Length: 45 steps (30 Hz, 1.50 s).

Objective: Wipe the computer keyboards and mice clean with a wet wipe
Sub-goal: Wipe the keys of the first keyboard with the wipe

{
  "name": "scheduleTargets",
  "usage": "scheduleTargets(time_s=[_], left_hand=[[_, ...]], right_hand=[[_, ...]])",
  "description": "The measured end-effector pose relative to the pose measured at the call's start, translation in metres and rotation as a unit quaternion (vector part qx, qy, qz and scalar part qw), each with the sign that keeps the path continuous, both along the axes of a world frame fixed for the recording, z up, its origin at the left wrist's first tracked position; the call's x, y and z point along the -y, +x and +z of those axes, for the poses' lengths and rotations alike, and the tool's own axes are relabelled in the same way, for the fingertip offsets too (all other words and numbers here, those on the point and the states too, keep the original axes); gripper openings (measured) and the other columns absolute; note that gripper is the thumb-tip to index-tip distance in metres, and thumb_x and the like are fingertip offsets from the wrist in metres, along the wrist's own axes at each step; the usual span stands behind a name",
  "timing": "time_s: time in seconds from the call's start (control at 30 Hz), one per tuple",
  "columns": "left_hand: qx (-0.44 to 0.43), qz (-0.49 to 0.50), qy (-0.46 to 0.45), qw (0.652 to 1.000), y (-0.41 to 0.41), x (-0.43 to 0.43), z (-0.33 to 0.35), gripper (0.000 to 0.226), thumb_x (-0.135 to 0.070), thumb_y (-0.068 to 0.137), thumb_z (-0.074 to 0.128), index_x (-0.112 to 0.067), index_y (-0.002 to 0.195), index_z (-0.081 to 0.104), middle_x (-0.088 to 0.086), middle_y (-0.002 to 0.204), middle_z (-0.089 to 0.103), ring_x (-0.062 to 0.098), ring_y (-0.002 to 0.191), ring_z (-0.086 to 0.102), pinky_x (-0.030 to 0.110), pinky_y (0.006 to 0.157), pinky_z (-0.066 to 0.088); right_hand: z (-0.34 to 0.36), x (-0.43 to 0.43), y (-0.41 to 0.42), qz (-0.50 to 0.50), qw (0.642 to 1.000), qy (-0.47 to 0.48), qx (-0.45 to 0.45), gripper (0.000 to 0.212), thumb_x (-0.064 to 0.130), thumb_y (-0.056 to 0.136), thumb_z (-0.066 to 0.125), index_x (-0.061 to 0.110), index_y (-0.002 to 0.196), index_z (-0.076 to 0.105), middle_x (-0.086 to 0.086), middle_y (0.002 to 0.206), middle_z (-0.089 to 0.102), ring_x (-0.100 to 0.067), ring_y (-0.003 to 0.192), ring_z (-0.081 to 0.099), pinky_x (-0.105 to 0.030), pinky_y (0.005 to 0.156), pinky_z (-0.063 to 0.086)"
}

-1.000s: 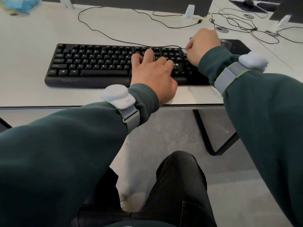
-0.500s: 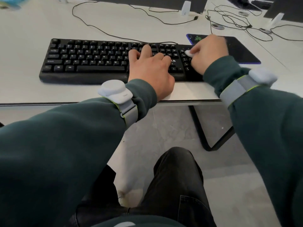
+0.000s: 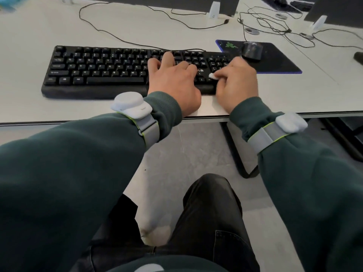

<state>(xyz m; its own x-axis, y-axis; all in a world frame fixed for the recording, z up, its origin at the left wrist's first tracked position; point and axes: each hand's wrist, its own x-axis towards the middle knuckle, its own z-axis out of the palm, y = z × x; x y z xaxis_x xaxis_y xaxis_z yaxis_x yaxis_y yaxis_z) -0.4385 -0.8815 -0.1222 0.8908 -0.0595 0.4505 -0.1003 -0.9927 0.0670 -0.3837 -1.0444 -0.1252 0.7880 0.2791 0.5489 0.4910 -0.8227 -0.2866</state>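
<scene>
Head-camera view looks down on a white desk [image 3: 29,36] where a black full-size computer keyboard with a padded front edge [image 3: 98,71] lies near the desk's front edge. The person's left hand [image 3: 174,83] lies flat on the right half of the keyboard, its fingers straight and slightly spread, pressing down on the keys and holding nothing. The person's right hand [image 3: 236,83] sits just beside it over the keyboard's right end, fingers curled and pinching a small wadded white wet wipe [image 3: 212,75], which touches the keys near the arrow cluster. Only a bit of the wipe shows past the fingertips. Both forearms wear dark green sleeves with grey wrist straps carrying white pods. Right of the keyboard, a black computer mouse [image 3: 252,51] rests on a dark rectangular mouse pad with a blue edge and green logo [image 3: 275,61], apart from both hands.
</scene>
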Motion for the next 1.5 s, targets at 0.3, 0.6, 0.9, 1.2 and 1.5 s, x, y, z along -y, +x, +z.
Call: scheduleTargets(time_s=[0.3,0.6,0.9,1.2,1.5], left_hand=[[-0.002,0.006,0.007,1.000,0.002,0.000,0.001,0.010,-0.032,0.084,0.042,-0.022,0.087,0.041,-0.011,0.085,0.044,0.030,0.108,0.043,0.051,0.094,0.029],[0.001,0.039,0.035,0.999,0.003,-0.002,-0.002,0.043,-0.060,0.085,0.040,-0.024,0.099,0.060,-0.011,0.094,0.060,0.031,0.108,0.044,0.052,0.093,0.028],[0.026,0.087,0.035,0.995,0.004,-0.003,-0.006,0.017,-0.040,0.092,0.041,-0.026,0.089,0.051,-0.012,0.091,0.059,0.030,0.106,0.044,0.053,0.097,0.027],[0.008,0.113,0.030,0.993,0.009,-0.009,-0.007,0.018,-0.035,0.096,0.042,-0.030,0.100,0.058,-0.015,0.103,0.062,0.027,0.110,0.044,0.059,0.101,0.026],[-0.023,0.103,0.048,0.993,0.014,-0.021,0.002,0.016,-0.027,0.095,0.042,-0.031,0.101,0.057,-0.015,0.106,0.062,0.026,0.116,0.044,0.061,0.102,0.021]], right_hand=[[0.014,0.029,0.039,-0.144,0.978,0.112,-0.096,0.031,0.011,0.089,0.050,0.015,0.102,0.078,-0.004,0.108,0.071,-0.019,0.092,0.063,-0.005,0.073,0.040],[0.007,0.026,0.036,-0.024,0.994,0.086,-0.061,0.026,0.018,0.088,0.056,0.011,0.101,0.077,-0.005,0.108,0.066,-0.010,0.092,0.059,0.003,0.077,0.033],[0.000,0.028,0.043,0.006,0.992,0.116,-0.052,0.019,0.022,0.084,0.062,0.017,0.092,0.078,-0.005,0.101,0.066,-0.016,0.087,0.063,-0.017,0.081,0.045],[0.000,0.029,0.042,0.013,0.995,0.097,-0.037,0.016,0.022,0.089,0.062,0.018,0.095,0.076,-0.005,0.100,0.064,-0.017,0.088,0.061,-0.019,0.083,0.042],[0.023,0.012,0.067,-0.010,0.994,0.040,-0.102,0.021,0.022,0.092,0.060,0.018,0.101,0.078,-0.002,0.103,0.074,-0.019,0.099,0.065,-0.012,0.084,0.037]])
